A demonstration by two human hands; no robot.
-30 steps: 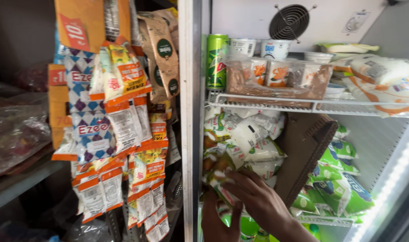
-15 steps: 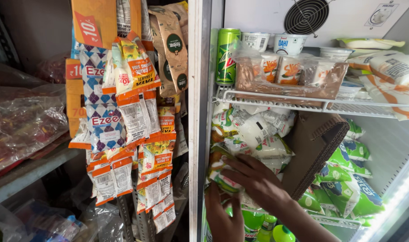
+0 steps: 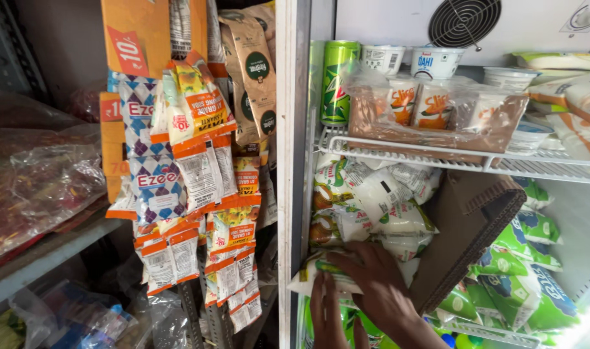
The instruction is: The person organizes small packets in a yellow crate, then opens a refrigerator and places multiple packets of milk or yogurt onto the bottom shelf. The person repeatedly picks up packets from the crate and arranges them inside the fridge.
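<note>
Right hand: the right hand [image 3: 379, 284] reaches into the open cooler, palm down, fingers spread and pressed over a soft white and green plastic milk pouch [image 3: 320, 274]; it holds the pouch flat rather than wrapped in a fist.
Left hand: the left hand [image 3: 327, 320] comes up from below, just under the same pouch, fingers straight and pointing upward; whether it touches the pouch I cannot tell.
Pouch position: it lies on its side at the front left of the lower compartment, under the right hand's fingers and above the left hand.
Progress: as I judge it, the pouch is partly on the stack but not yet let go; the compartment behind it is already well filled.
Stack behind: a heap of white and green milk pouches [image 3: 372, 194] piled up to the underside of the white wire shelf [image 3: 463, 158].
To the right: a brown corrugated cardboard sheet [image 3: 469, 232] leans tilted, parting that heap from a second pile of green and white pouches [image 3: 521, 271].
Above: on the wire shelf stand a tall green drinks can [image 3: 337, 81], small white curd cups [image 3: 408, 61] and a clear-wrapped cardboard tray of orange cartons [image 3: 437, 110].
Outside, left: strips of small sachets in orange, blue and white [image 3: 185, 181] hang beside the cooler's frame.
</note>
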